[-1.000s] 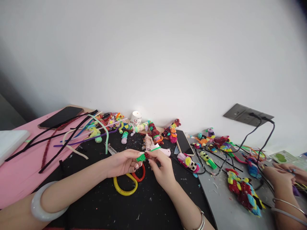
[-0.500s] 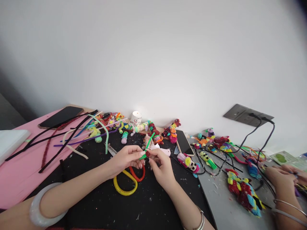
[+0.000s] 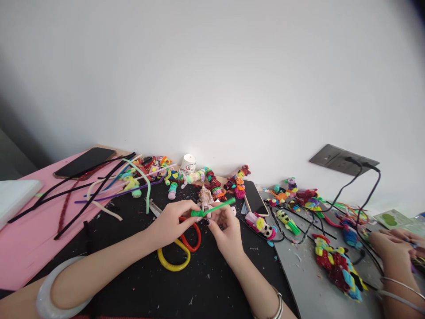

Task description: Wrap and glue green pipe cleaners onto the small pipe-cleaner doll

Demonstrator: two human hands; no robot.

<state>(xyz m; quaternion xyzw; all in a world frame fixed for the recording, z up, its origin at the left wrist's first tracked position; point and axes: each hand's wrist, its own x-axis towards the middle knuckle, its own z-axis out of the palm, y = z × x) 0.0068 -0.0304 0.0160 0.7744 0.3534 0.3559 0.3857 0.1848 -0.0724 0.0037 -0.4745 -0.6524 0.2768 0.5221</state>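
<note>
Over the black mat my left hand (image 3: 178, 218) pinches one end of a green pipe cleaner (image 3: 217, 207), which looks coiled at that end. Its free length slants up to the right, past the fingers of my right hand (image 3: 225, 223). My right hand is closed at the same spot, thumb and finger touching the green piece. Below my hands lie scissors (image 3: 173, 265) with one yellow and one red handle loop, their blades partly hidden behind my left hand. A pale pink object (image 3: 206, 195) stands just behind my fingers, partly covered.
Several pipe cleaners (image 3: 99, 199) and a phone (image 3: 84, 162) lie on pink sheeting at left. Pipe-cleaner figures (image 3: 234, 182), a paper cup (image 3: 189, 163) and another phone (image 3: 255, 199) line the wall. At right are cables (image 3: 360, 199), more figures (image 3: 338, 268) and another person's hands (image 3: 390, 248).
The green pipe cleaner has turned from pointing nearly upright to slanting right. The dark red bit between my fingers is now out of sight. My hands stay in nearly the same place.
</note>
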